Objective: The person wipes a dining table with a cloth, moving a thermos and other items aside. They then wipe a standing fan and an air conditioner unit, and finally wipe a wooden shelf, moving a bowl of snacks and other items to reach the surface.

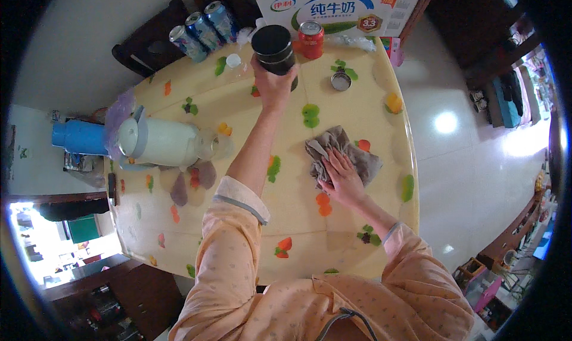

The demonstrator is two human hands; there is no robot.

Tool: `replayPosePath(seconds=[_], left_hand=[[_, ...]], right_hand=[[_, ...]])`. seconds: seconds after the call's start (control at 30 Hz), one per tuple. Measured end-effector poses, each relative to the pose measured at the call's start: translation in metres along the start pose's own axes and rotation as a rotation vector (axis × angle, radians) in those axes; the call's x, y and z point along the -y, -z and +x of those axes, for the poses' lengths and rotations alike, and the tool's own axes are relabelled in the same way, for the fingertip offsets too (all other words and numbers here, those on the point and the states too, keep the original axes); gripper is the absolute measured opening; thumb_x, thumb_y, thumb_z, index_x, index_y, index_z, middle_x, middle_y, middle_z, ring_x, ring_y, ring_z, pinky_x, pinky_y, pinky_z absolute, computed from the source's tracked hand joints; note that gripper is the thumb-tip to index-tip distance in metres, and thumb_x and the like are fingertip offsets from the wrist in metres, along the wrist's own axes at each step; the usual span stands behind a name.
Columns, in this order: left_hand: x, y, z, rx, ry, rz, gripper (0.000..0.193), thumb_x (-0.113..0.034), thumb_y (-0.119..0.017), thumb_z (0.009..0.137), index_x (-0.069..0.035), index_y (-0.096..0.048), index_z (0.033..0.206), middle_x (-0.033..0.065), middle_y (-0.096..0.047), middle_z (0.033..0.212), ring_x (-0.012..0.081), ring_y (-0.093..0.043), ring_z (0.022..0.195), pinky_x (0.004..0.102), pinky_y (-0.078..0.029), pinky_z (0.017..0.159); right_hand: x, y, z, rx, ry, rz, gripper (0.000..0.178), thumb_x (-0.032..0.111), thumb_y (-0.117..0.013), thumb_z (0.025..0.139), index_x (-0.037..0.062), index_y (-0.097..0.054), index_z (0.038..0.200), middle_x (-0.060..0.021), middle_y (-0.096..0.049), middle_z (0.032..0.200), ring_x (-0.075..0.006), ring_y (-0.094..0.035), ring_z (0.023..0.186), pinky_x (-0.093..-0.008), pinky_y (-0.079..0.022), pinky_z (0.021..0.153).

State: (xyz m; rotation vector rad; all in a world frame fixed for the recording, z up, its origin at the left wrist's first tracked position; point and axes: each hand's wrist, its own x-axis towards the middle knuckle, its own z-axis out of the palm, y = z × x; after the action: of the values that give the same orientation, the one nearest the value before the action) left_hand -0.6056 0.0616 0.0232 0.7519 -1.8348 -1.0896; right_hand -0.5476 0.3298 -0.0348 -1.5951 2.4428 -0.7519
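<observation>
Lifted a little over the far middle of the table, a black cylindrical canister [276, 50] is in my left hand [275, 86], whose fingers are wrapped round its lower part. My right hand [344, 177] presses a crumpled grey cloth [357, 157] onto the tabletop on the right, fingers together over its folds. A small round silver lid or dish [341, 81] lies beyond the cloth. Right of the canister stands a red can [311, 40]. A small white cap [233, 60] rests to the canister's left.
A yellow cloth [238, 245] with fruit prints covers the table. On the left are a pale jug [161, 141], a clear glass vessel [210, 146] and a blue flask [77, 135]. Several blue cans [205, 30] and a milk carton box [333, 10] line the far edge.
</observation>
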Motion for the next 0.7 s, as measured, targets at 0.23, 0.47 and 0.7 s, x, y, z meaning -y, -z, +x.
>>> replayPosePath(seconds=[0.23, 0.47, 0.7], left_hand=[[0.022, 0.027, -0.004, -0.13, 0.091, -0.004, 0.079, -0.021, -0.081, 0.059, -0.002, -0.036, 0.121, 0.0143, -0.056, 0.109, 0.0275, -0.056, 0.099, 0.0368, -0.044, 0.089], [0.025, 0.024, -0.014, -0.095, 0.066, 0.027, 0.078, -0.016, -0.078, 0.062, 0.0, -0.034, 0.125, 0.0173, -0.051, 0.116, 0.0291, -0.052, 0.107, 0.037, -0.039, 0.094], [0.018, 0.022, -0.091, -0.093, -0.146, 0.193, 0.07, -0.022, -0.073, 0.07, 0.0, -0.037, 0.126, 0.0176, -0.047, 0.119, 0.0341, -0.045, 0.113, 0.041, -0.035, 0.096]], right_hand=[[0.001, 0.0, 0.0, -0.006, 0.008, -0.007, 0.057, 0.029, -0.065, 0.076, -0.0036, -0.048, 0.12, -0.0192, -0.037, 0.134, -0.0337, -0.034, 0.126, -0.0457, -0.029, 0.104], [0.001, 0.003, 0.001, 0.007, 0.01, 0.003, 0.057, 0.029, -0.064, 0.077, -0.0025, -0.047, 0.122, -0.0182, -0.036, 0.136, -0.0328, -0.033, 0.127, -0.0448, -0.027, 0.105], [0.0, 0.002, 0.0, -0.008, 0.016, 0.033, 0.06, 0.028, -0.066, 0.075, -0.0009, -0.045, 0.124, -0.019, -0.035, 0.135, -0.0328, -0.033, 0.127, -0.0455, -0.028, 0.104]])
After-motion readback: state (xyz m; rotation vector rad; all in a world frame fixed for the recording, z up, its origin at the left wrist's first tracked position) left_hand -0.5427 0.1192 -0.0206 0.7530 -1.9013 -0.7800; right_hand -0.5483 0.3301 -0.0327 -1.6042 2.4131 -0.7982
